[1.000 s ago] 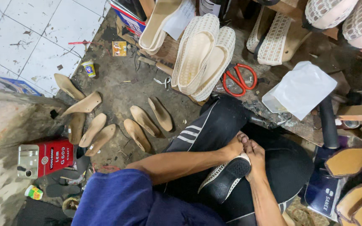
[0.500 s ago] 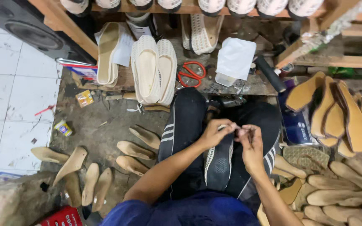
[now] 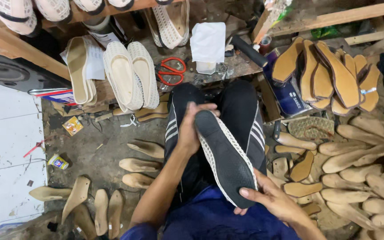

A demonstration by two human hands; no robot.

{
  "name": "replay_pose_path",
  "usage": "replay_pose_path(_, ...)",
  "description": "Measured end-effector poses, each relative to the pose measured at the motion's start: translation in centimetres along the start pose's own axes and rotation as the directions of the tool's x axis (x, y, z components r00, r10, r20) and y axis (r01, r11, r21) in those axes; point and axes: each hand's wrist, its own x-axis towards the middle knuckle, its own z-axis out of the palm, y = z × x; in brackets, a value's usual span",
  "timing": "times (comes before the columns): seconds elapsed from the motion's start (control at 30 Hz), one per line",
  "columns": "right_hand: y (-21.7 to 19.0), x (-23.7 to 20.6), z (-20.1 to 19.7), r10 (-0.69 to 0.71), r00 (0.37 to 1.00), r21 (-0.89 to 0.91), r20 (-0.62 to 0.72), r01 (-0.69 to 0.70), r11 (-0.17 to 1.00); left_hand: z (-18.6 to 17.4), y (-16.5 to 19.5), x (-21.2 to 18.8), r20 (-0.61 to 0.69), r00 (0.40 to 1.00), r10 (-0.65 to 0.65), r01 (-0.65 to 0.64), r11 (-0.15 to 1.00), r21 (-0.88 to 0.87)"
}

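Black-soled woven shoe (image 3: 225,162) lay sole-up over the lap, left hand (image 3: 191,129) clasping its toe, right hand (image 3: 270,200) gripping the heel, both arms bent inward

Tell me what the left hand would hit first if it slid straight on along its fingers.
The left hand points up the frame; past the shoe's toe lies the dark trouser leg, then probably the red scissors. Depth is unclear.

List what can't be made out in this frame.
- Upper of the black-soled shoe: turned sole-up in the head view.
- Left hand fingertips: behind the shoe's end.
- Right hand palm: under the shoe.
- White woven shoes: cut by the top edge.
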Motion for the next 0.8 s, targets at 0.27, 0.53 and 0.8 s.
replay_pose_path(0.27, -7.0, 4.9, -4.8, -0.879, 0.434, -0.805, 0.196, 0.583, 0.109, 5.5, 4.4, -12.6, 0.412, 0.836, -0.362, 0.519, 0.766, -0.379)
replay_pose_path(0.53, -2.2, 18.4, -2.9, -0.317, 0.861, -0.292, 0.397, 0.446, 0.846, 1.2, 3.5, -12.3, 0.104, 0.988, -0.116, 0.136, 0.966, -0.219)
replay_pose_path(0.8, 6.5, 10.0, 4.5, -0.423, 0.785, -0.759, 0.453, 0.588, 0.278, -4.9, 5.4, -7.0, 0.033, 0.977, 0.21, -0.199, 0.959, -0.2)
